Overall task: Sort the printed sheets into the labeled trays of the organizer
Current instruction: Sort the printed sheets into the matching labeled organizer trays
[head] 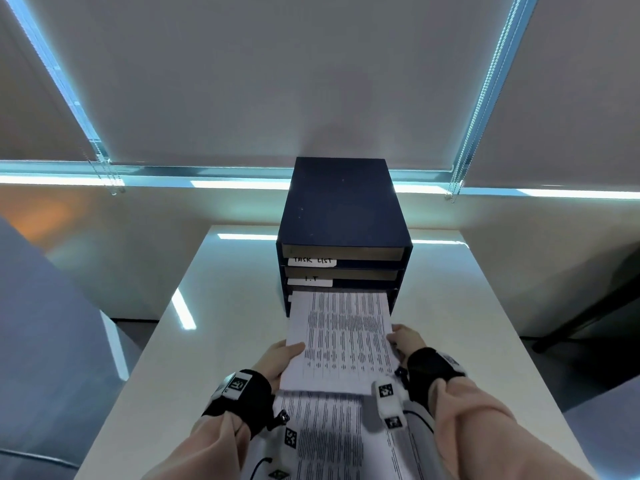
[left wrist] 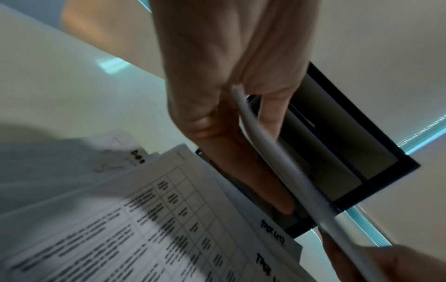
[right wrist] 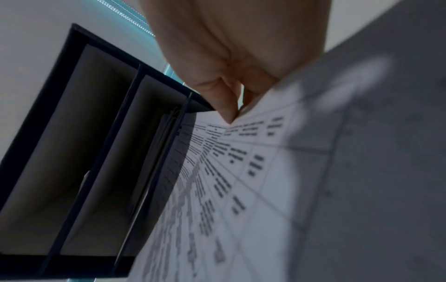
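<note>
Head view: left hand [head: 281, 358] pinches the left edge of a printed sheet [head: 341, 337], thumb on top, fingers underneath. Right hand [head: 407, 337] pinches the right edge the same way; the right wrist view shows thumb and fingertip closed on the paper. Both hands grasp the one sheet, neither is free.

Sheet's far edge is already at or just inside the mouth of the third tray down in the dark organizer [head: 343, 202]; near end hangs in the air above the stack of remaining sheets [head: 325, 441] on the table [head: 221, 306]. That tray's label is covered by the paper, so I can't read it. Trays above are tagged TASK LIST [head: 311, 260] and I.T [head: 310, 279].

Handling, my read: very light, floppy and easy to crease, and it will buckle if pushed from the rear alone. The left wrist view shows it already bowing between the hands. Side-edge pinch near the trailing half is right; keep it slightly taut across the width.

Clearances: slot is shallow in height and barely wider than the sheet. Side walls sit close to both paper edges, so it has to go in square. Paper already lies in that tray, so the leading edge could catch on it. Table is open on both sides of the organizer, with plenty of room to pull the hands back.
</note>
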Available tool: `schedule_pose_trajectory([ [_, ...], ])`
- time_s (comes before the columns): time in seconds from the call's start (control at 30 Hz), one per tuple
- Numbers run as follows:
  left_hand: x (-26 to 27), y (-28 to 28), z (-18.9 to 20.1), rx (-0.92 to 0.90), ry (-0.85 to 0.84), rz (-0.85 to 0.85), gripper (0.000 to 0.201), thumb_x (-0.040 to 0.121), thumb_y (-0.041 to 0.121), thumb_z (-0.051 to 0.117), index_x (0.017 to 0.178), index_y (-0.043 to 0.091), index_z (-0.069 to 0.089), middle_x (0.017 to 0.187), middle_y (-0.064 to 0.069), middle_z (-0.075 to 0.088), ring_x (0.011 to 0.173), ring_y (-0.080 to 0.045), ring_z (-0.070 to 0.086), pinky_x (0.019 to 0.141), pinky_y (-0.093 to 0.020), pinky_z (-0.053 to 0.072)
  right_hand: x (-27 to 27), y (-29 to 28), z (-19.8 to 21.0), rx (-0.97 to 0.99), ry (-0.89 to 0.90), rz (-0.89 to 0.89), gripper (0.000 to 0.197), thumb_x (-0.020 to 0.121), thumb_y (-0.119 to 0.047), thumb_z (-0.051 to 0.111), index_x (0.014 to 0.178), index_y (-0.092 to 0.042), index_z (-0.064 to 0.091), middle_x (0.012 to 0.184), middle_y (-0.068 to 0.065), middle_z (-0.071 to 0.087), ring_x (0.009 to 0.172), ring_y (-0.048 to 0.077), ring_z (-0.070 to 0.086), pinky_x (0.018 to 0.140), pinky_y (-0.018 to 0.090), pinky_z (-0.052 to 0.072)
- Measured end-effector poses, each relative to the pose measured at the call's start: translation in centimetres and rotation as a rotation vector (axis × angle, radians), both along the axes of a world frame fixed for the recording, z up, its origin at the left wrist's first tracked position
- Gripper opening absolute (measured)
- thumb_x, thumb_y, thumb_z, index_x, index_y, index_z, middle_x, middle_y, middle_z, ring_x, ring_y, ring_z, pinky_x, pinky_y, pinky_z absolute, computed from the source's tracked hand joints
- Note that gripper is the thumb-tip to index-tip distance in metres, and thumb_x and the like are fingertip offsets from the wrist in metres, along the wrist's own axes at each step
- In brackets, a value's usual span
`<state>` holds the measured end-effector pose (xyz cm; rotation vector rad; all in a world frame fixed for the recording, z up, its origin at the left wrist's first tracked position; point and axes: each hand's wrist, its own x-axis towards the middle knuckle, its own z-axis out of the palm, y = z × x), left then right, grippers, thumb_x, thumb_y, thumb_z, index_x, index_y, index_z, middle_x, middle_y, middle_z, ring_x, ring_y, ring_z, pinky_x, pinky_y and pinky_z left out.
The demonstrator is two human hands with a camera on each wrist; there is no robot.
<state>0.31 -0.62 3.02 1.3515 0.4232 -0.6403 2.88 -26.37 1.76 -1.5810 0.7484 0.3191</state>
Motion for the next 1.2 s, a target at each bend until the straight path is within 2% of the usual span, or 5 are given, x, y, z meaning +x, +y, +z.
schedule_pose_trajectory([
  [0.2,1.5,-0.7,-2.6,0.001,-0.027,-0.027,0.029,0.102,0.021,0.037,0.129,0.011,0.041,0.115,-0.028,0.062,0.068,-0.04,0.067,0.047,-0.036,0.054,2.8,-0.2,0.8,0.055,-0.125,0.054,0.023,0.095,0.008,0.036,0.107,-0.004,0.052,0.039,-0.004,0.05,0.032,0.01,0.041,0.041,0.024,0.032],
  [0.4,4.1,-2.0,-5.5,0.151,-0.152,0.088,0.029,0.102,0.021,0.034,0.127,0.014,0.046,0.092,-0.018,0.056,0.039,-0.011,0.041,0.035,-0.016,0.029,1.3,-2.7,-1.6,0.124,0.03,0.344,0.02,0.088,-0.009,0.062,0.103,-0.01,0.049,0.116,0.024,0.06,0.068,0.028,0.065,0.049,0.029,0.04],
  [0.67,11.2,-3.0,-4.2,-0.212,-0.064,0.447,0.035,0.097,0.004,0.045,0.123,0.023,0.032,0.077,-0.011,0.048,0.046,-0.011,0.05,0.04,-0.022,0.045,6.8,0.4,-1.5,0.477,-0.051,-0.299,0.013,0.095,0.006,0.046,0.105,-0.003,0.048,0.064,0.016,0.057,0.043,0.016,0.055,0.033,0.018,0.046],
  [0.83,12.1,-2.9,-2.7,-0.509,-0.021,0.42,0.03,0.095,-0.014,0.031,0.114,0.006,0.041,0.124,-0.027,0.046,0.089,-0.033,0.07,0.072,-0.041,0.06,10.3,2.1,-1.0,0.744,-0.056,-0.477,0.025,0.096,0.013,0.031,0.081,0.0,0.047,0.106,0.017,0.051,0.105,0.032,0.053,0.099,0.033,0.05],
  [1.2,2.9,0.8,-7.0,0.987,-0.561,-0.361,0.015,0.089,0.033,0.054,0.103,0.028,0.058,0.101,0.008,0.062,0.098,-0.015,0.059,0.083,-0.03,0.048,-2.6,0.4,-3.6,0.263,0.001,0.058,0.018,0.096,-0.005,0.048,0.108,-0.002,0.062,0.082,0.015,0.064,0.066,0.024,0.058,0.058,0.032,0.051],
])
